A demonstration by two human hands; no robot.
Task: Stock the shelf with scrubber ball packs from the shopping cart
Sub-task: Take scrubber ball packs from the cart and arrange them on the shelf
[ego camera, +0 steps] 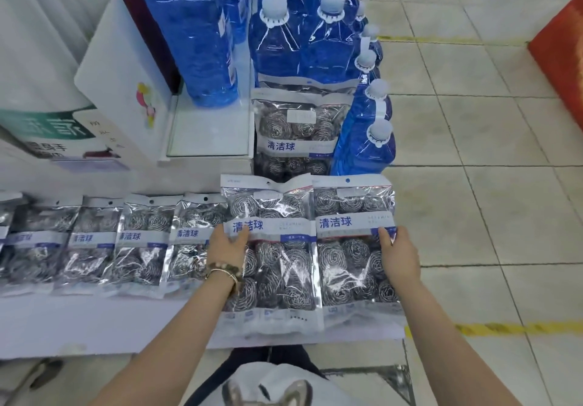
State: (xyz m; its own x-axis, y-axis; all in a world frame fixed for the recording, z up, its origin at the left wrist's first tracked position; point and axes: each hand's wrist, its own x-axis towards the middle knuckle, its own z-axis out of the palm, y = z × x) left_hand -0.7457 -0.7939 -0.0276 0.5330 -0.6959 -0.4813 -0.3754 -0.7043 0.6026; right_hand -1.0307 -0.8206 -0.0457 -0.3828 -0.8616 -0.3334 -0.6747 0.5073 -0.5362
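Observation:
Two clear packs of steel scrubber balls lie side by side at the right end of the white shelf (94, 320). My left hand (227, 248) grips the left edge of the left pack (271, 266), thumb over its blue label. My right hand (399, 255) grips the right edge of the right pack (350, 263). Several more scrubber packs (135, 241) lie in an overlapping row to the left along the shelf. One further pack (296, 131) stands upright behind them, among the bottles.
Tall bottles of blue liquid (315, 42) crowd the back and right of the shelf end. White boxed goods (123, 68) stand at the back left. Tiled floor with a yellow line (511, 326) lies to the right. A shiny metal edge (394, 374) shows below the shelf.

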